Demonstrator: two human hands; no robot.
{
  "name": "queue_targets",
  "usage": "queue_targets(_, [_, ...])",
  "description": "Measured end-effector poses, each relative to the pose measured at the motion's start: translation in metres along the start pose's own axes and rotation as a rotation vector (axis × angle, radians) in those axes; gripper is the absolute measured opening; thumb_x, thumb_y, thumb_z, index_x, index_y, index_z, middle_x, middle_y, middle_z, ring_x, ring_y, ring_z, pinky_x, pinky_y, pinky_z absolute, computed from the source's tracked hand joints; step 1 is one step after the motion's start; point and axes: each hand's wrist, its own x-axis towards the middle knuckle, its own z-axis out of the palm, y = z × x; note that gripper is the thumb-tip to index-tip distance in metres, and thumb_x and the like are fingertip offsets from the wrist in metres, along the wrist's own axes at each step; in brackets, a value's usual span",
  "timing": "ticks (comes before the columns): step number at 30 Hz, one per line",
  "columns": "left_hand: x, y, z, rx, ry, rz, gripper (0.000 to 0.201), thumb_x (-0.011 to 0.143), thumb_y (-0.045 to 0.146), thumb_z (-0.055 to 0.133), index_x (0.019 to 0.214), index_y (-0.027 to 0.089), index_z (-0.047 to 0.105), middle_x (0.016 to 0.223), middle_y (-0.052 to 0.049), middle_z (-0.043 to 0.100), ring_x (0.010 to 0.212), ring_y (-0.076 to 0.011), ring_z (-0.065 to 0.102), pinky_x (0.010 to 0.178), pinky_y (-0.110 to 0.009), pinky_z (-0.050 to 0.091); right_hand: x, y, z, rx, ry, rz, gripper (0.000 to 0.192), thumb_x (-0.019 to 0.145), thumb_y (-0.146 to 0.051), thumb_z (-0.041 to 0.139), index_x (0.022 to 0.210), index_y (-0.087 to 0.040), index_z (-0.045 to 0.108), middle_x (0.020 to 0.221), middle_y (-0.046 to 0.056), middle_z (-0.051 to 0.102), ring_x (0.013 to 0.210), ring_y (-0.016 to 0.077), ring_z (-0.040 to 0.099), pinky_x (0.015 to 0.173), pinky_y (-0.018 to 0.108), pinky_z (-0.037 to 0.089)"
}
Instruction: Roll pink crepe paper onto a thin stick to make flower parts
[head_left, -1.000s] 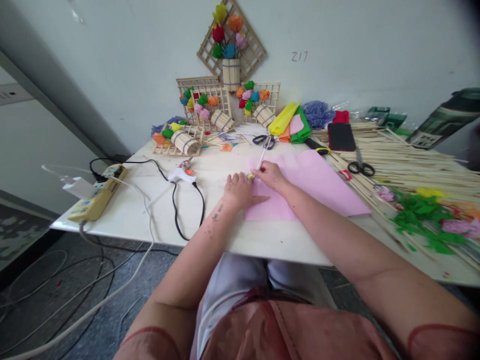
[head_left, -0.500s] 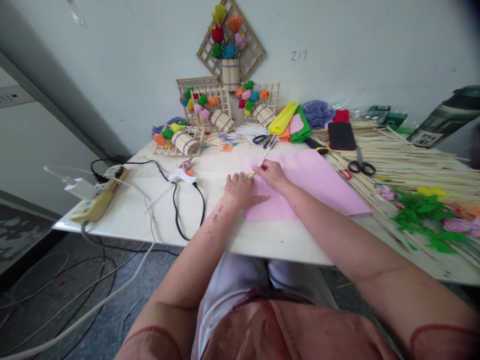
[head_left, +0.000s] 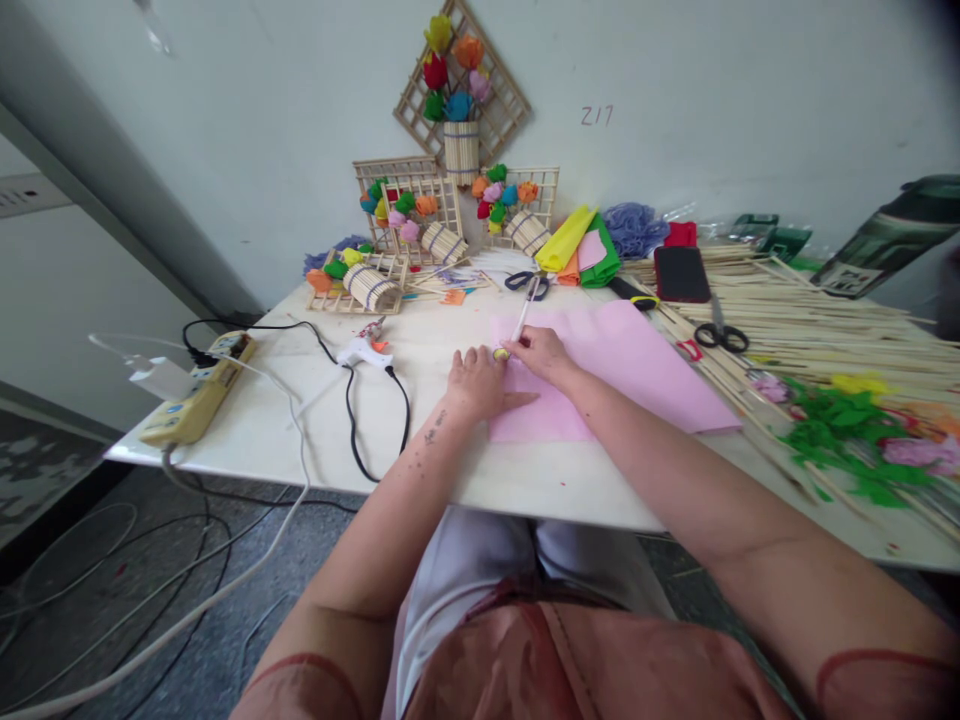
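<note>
Your right hand (head_left: 541,352) pinches a thin white stick (head_left: 520,324) whose far end points away from the grip; your left hand (head_left: 478,384) lies flat, fingers spread, pressing the pink sheet (head_left: 637,360) just beside that pinch. A small yellow bit (head_left: 499,353) sits where both hands meet. Keep the sheet pinned flat and the stick tip steady there.

bare table (head_left: 300,420) left of glue gun cord (head_left: 352,420), stick pile (head_left: 810,320) crowding right
</note>
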Motion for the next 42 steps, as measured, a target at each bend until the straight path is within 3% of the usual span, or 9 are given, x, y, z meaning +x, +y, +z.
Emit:
queue_targets(8, [0.000,0.000,-0.001,0.004,-0.006,0.004,0.084,0.075,0.076,0.032,0.132,0.014,0.037,0.127,-0.018,0.045,0.119,-0.0330,0.039,0.102,-0.050,0.021,0.001,0.004,0.003,0.088,0.056,-0.006,0.027,0.074,-0.040,0.055,0.072,-0.015,0.064,0.062,0.001,0.061,0.058,0.0116,0.051,0.055,0.022,0.035])
queue_targets(13, [0.001,-0.001,-0.001,-0.031,-0.024,-0.006,0.081,0.076,0.076,0.032,0.133,0.018,0.038,0.129,-0.017,0.045,0.121,-0.0332,0.037,0.101,-0.058,0.019,0.001,0.005,0.002,0.133,0.008,-0.024,0.029,0.075,-0.043,0.055,0.075,-0.015,0.065,0.065,0.002,0.064,0.060,0.0125,0.054,0.055,0.022,0.038])
queue_targets(16, [0.005,-0.008,0.001,-0.090,-0.039,-0.022,0.067,0.084,0.067,0.026,0.134,0.025,0.037,0.138,-0.014,0.037,0.127,-0.0321,0.032,0.100,-0.062,0.018,0.001,0.005,0.001,0.129,-0.014,-0.011,0.030,0.074,-0.043,0.055,0.076,-0.015,0.065,0.066,0.003,0.065,0.061,0.0132,0.055,0.055,0.022,0.039])
queue_targets(19, [0.010,-0.017,0.006,-0.143,-0.051,-0.074,0.050,0.088,0.059,0.027,0.130,0.037,0.043,0.147,-0.005,0.026,0.132,-0.0326,0.023,0.100,-0.061,0.018,0.001,0.006,0.000,0.127,-0.032,0.001,0.027,0.074,-0.041,0.056,0.077,-0.016,0.066,0.069,0.003,0.066,0.063,0.0136,0.056,0.056,0.023,0.039])
queue_targets(24, [0.016,-0.028,0.014,-0.205,-0.038,-0.098,0.047,0.084,0.063,0.032,0.126,0.046,0.046,0.147,0.002,0.026,0.134,-0.0329,0.019,0.102,-0.061,0.012,0.002,0.010,0.002,0.118,-0.035,-0.025,0.026,0.074,-0.039,0.057,0.079,-0.016,0.068,0.069,0.002,0.067,0.064,0.0137,0.057,0.057,0.022,0.040])
queue_targets(42, [0.015,-0.027,0.014,-0.233,-0.033,-0.113,0.048,0.082,0.063,0.036,0.124,0.044,0.048,0.145,0.000,0.032,0.132,-0.0315,0.023,0.102,-0.059,0.015,-0.001,0.004,0.000,0.007,-0.032,-0.014,0.028,0.073,-0.043,0.057,0.080,-0.019,0.068,0.067,0.001,0.065,0.060,0.0124,0.053,0.053,0.022,0.036])
